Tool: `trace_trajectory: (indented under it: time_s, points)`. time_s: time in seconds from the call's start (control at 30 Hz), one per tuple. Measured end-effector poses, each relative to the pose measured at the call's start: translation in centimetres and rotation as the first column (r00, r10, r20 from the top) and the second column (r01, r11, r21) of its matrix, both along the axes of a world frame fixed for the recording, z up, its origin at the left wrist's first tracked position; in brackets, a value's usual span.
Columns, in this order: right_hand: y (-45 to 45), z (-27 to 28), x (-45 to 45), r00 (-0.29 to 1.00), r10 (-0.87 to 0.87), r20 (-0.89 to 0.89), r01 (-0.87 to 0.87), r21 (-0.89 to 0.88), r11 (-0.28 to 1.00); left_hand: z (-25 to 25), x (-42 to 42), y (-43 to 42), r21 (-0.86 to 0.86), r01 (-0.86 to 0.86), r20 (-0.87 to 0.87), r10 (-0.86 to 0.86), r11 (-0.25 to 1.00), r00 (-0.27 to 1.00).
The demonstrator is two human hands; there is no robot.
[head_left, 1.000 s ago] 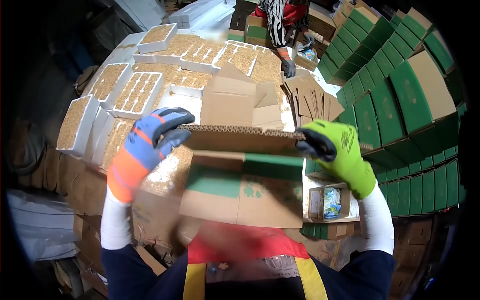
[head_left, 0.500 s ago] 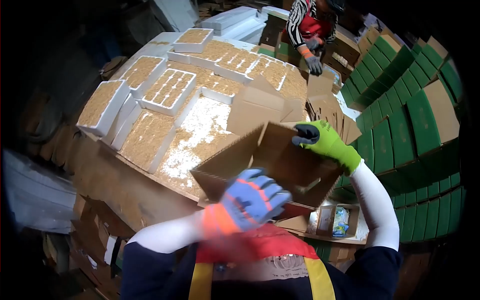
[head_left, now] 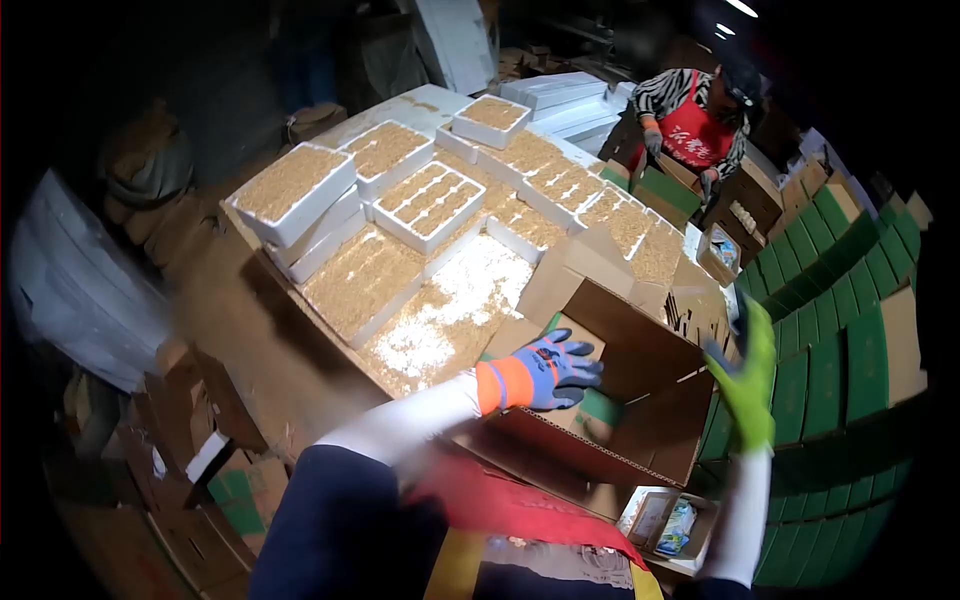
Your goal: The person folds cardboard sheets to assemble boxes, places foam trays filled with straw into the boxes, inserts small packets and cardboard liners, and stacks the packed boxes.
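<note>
An opened cardboard box [head_left: 640, 345] stands tilted in front of me, brown inside, with patches of green showing near its flaps. My left hand [head_left: 550, 372], in a blue and orange glove, is over the box's left side with fingers spread; whether it presses on the cardboard I cannot tell. To the right of the box, my right hand [head_left: 745, 380] is raised in a lime-green glove. Its fingers are apart, slightly blurred, and hold nothing. Past the box lies the table with white foam trays [head_left: 430, 205] full of a tan, crumbly material.
Green boxes [head_left: 800, 360] are stacked in rows along the right. A co-worker in a red apron [head_left: 690, 135] handles a green box at the back. Below my box, a small carton [head_left: 680, 525] holds a blue packet. Flattened cardboard [head_left: 180, 440] lies at lower left.
My right hand has let go of the box's rim and moved off to the right. My left hand has spread its fingers. The box has turned, and the view has shifted.
</note>
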State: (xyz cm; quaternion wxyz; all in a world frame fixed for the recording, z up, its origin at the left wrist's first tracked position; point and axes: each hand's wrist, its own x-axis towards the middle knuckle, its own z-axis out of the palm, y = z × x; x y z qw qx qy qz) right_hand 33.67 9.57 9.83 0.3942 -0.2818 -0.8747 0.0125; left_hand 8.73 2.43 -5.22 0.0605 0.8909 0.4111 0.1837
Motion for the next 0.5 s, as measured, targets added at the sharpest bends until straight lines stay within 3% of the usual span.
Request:
trace_trajectory:
  time_s: [0.03,0.1,0.13,0.17,0.23,0.27,0.3,0.33,0.37,0.4,0.43,0.47,0.5]
  points:
    - [-2.3,0.3,3.9,0.988,0.008,0.153,0.004,-0.08,0.997,-0.4,-0.5,0.0,0.056,-0.049,0.156,0.04,0.997,0.987]
    - [-6.4,0.4,6.4,0.818,0.226,0.529,-0.042,-0.336,0.941,0.4,0.3,-0.2,-0.015,-0.109,-0.044,0.108,0.994,0.993]
    - [-9.3,0.6,2.6,0.704,0.187,0.685,0.035,-0.297,0.954,-0.4,0.9,-0.2,-0.019,-0.114,0.124,0.115,0.993,0.986]
    - [-9.2,-0.8,1.0,0.691,0.352,0.631,0.032,-0.513,0.858,-1.0,0.9,0.1,-0.009,-0.115,0.284,0.113,0.993,0.952]
    - [-4.5,-3.2,1.1,0.761,0.455,0.463,0.001,-0.701,0.713,-0.5,-0.1,1.7,-0.103,-0.079,0.364,0.111,0.992,0.925]
    - [-3.4,-2.6,-0.8,0.932,0.313,0.185,0.163,-0.982,0.097,-1.1,-1.1,3.3,-0.233,0.162,0.708,0.053,0.959,0.704]
    - [-1.8,-4.5,-0.7,0.887,0.294,0.356,0.335,-0.934,0.122,-0.8,-0.8,2.9,-0.312,0.121,0.688,0.136,0.942,0.713]
    - [-1.7,-5.3,0.0,0.913,0.294,0.283,0.134,-0.888,0.44,-0.5,-0.4,2.5,-0.389,0.079,0.661,0.218,0.918,0.718]
    - [-0.6,-5.6,0.3,0.922,0.327,0.207,-0.095,-0.698,0.71,-0.2,0.0,2.6,-0.37,0.059,0.659,0.217,0.927,0.72]
    - [3.1,-5.8,1.6,0.987,0.157,-0.039,-0.155,-0.503,0.85,-0.6,0.9,2.1,-0.098,-0.191,0.427,0.214,0.977,0.878]
    - [5.1,-7.1,2.6,0.982,0.061,-0.176,-0.13,-0.412,0.902,-0.8,2.4,0.9,0.209,-0.31,0.169,0.278,0.927,0.946]
    - [7.1,-8.4,3.4,0.949,-0.022,-0.314,-0.084,-0.32,0.944,-0.8,2.2,0.5,0.201,-0.285,0.158,0.256,0.937,0.954]
    - [8.6,-10.3,3.4,0.971,-0.096,-0.221,-0.048,-0.57,0.82,0.4,1.5,0.5,0.24,-0.354,0.295,0.279,0.904,0.914]
